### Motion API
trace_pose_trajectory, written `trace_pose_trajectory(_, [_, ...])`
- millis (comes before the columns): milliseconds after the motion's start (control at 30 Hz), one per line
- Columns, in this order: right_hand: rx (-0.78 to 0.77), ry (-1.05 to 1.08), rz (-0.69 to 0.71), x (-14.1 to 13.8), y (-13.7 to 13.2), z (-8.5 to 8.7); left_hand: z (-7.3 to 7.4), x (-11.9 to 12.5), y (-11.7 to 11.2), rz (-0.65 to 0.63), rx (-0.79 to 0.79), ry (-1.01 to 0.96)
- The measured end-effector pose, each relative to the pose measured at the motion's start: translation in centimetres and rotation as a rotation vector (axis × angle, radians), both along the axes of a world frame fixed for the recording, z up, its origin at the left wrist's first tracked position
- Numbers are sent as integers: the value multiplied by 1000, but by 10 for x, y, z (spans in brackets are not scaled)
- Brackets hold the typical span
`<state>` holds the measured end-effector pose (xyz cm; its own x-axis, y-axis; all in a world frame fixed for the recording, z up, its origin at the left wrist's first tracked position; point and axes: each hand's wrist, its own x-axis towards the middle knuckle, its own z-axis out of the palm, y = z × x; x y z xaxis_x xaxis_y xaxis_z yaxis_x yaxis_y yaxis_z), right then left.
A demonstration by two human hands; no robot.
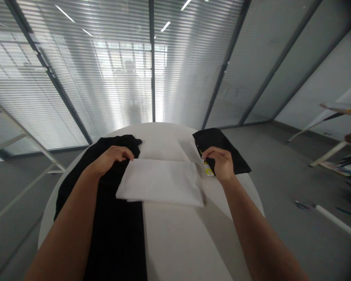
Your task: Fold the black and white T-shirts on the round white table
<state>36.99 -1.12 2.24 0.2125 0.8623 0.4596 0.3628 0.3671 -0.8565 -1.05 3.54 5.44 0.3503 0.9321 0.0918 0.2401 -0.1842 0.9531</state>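
Note:
A white, flat folded piece, seemingly cloth (160, 181), is held slightly tilted over the middle of the table. My left hand (114, 158) pinches its far left corner between thumb and fingers. Just past its far right corner, my right hand (220, 160) has its fingertips pinched together; what lies between them is too small to make out. Behind that hand lies a black folded item (231, 150) with a yellow label (208, 168) at its near left edge. Under my left hand and forearm spreads a black garment or cloth (117, 234).
The round white table (187, 242) bears all these things. Glass panels with blinds (119, 86) stand behind it. A white metal frame (29, 136) is at the left. On the right are a chair or table leg (327, 153) and a white pole (337, 222) on the floor.

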Motion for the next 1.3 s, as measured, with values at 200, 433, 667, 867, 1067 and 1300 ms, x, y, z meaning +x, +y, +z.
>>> trace_pose_trajectory(200, [-45,-576,51,-50,-7,-16,-15,51,-2,138,414,373])
trace_pose_trajectory(433, [-202,-915,155,-82,-13,-54,-79,96,-19,127,482,839])
trace_pose_trajectory(667, [-290,-946,61,-65,-1,-52,-75,83,-13,188,508,974])
trace_pose_trajectory(867, [-270,-1052,-77,-69,-6,-40,-71,83,-13,220,539,1008])
trace_pose_trajectory(1067, [-246,-957,-103,-64,-8,-26,-63,87,-15,172,671,934])
trace_pose_trajectory(1300, [-213,-995,-17,-72,-14,-22,-53,92,-22,182,842,941])
